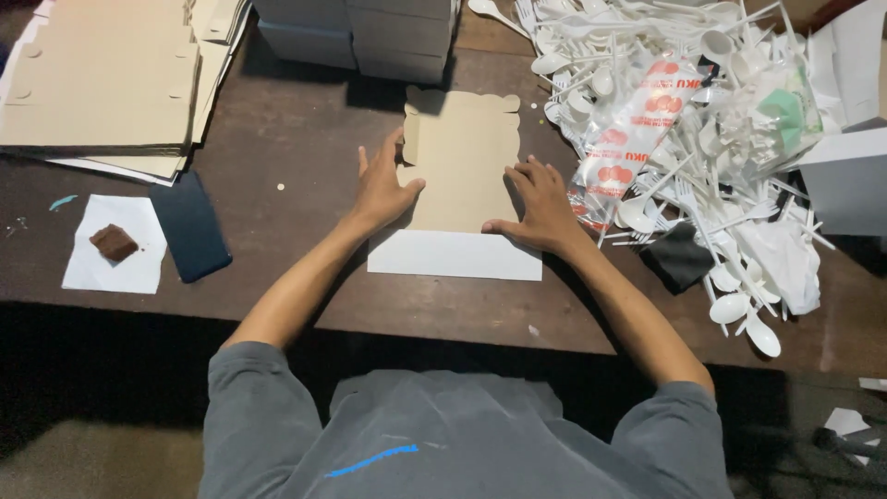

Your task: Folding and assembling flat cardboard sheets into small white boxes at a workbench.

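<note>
Left hand [383,189]: pressing flat, fingers spread, on the cardboard box blank [459,176].
Right hand [539,205]: pressing flat beside it, holding nothing.
Plastic spoons [688,139]: lying just right.

Tan-and-white carton blank [459,176], dark brown table [296,139]

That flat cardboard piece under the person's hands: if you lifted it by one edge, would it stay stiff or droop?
The flat cardboard piece looks thin, so it would probably feel light and bend somewhat. Its side flap already stands up beside the left hand, suggesting it folds easily along creases. Lying flat on the table, it likely slides rather than tips.
</note>
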